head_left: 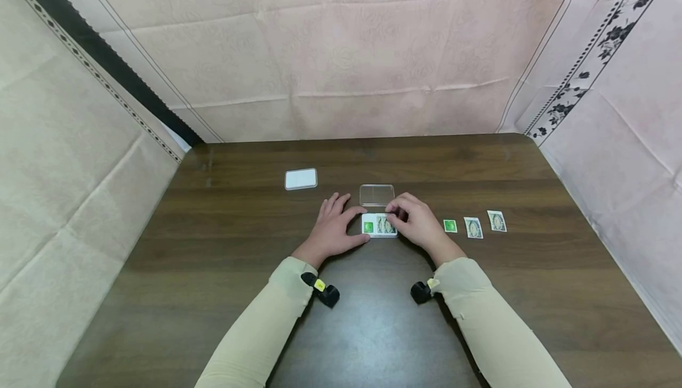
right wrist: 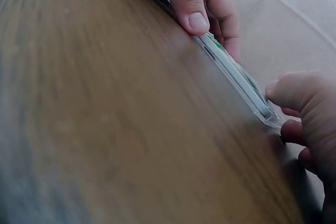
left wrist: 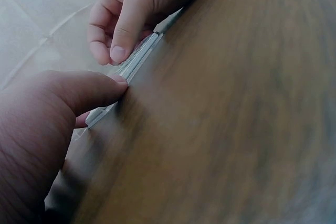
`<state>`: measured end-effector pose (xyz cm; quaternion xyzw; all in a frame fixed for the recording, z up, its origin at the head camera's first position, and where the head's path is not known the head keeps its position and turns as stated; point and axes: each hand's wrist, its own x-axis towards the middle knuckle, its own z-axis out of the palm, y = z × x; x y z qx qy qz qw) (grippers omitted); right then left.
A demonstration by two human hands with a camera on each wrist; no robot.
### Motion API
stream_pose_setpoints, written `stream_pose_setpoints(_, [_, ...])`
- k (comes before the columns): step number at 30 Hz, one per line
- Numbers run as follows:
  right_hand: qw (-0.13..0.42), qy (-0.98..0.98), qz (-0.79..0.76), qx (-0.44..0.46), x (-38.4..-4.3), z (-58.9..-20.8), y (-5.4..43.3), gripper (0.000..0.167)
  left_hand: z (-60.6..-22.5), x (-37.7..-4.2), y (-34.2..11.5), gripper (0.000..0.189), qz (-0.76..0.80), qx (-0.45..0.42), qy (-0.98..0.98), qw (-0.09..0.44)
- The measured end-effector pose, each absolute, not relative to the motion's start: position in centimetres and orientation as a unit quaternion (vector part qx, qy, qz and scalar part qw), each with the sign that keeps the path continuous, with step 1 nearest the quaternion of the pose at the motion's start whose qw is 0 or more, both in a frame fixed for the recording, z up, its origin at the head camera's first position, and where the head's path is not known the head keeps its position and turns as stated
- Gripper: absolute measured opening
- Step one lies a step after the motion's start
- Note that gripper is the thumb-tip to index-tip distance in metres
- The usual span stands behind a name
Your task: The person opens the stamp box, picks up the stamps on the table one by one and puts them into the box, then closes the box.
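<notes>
A small flat white case [head_left: 379, 234] lies on the table with a green stamp [head_left: 368, 227] at its left end and pale oval-patterned stamps [head_left: 380, 224] beside it. My left hand [head_left: 334, 228] holds the case's left end, thumb along the near edge and index finger at the far edge. At the right end, my right hand [head_left: 418, 221] has its fingers curled, with thumb and fingertips at the rightmost pale stamp. The right wrist view shows that thumb [right wrist: 281, 94] over the case's end. The fingertips partly hide the stamp.
Just beyond the case lies a clear plastic lid [head_left: 376, 195]. Farther back on the left is a white rectangular case [head_left: 301, 179]. To the right lie a loose green stamp [head_left: 450, 226] and two pale stamps [head_left: 473, 228]. Pale cloth hangs around the wooden table [head_left: 240, 210].
</notes>
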<state>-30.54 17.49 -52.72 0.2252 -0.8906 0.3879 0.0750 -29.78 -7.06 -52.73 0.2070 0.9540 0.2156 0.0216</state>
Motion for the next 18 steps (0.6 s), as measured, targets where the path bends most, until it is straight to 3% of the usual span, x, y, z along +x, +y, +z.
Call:
stream_pose_setpoints(7, [0.083, -0.891, 0.376, 0.239, -30.65, -52.90, 17.58, 0.012, -52.43, -29.68, -7.02, 0.059, 0.213, 0.204, 0.955, 0.028])
stream_pose_setpoints(18, [0.051, -0.896, 0.368, 0.244, -30.66, -52.91, 17.63, 0.019, -52.64, -29.76, -6.99, 0.060, 0.204, 0.204, 0.957, 0.026])
